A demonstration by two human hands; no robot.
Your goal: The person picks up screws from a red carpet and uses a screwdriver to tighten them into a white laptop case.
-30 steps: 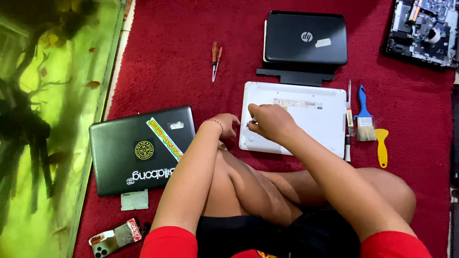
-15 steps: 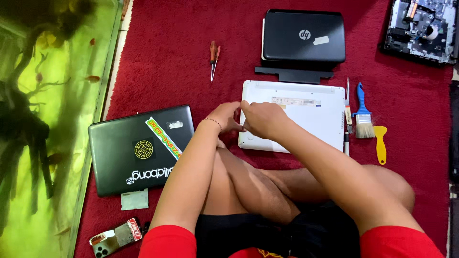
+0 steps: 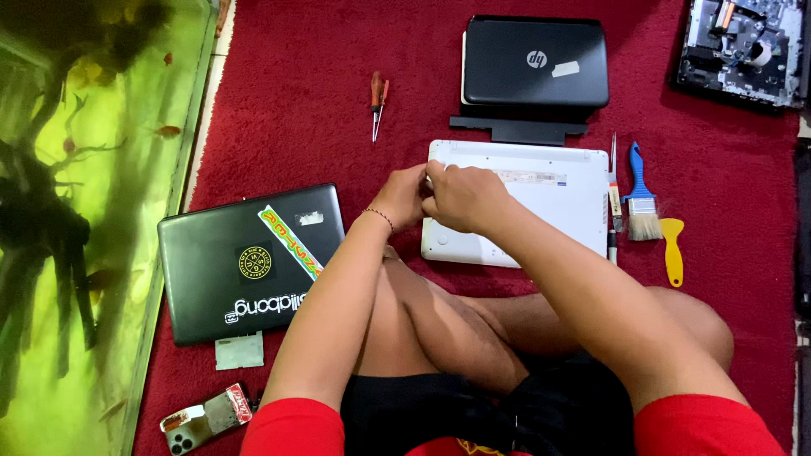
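White laptop (image 3: 541, 211) — both hands at left edge

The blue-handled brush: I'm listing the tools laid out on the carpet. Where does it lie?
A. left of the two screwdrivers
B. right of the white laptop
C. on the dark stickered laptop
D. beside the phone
B: the blue-handled brush lies on the red carpet just right of the white laptop, beside a yellow pry tool.
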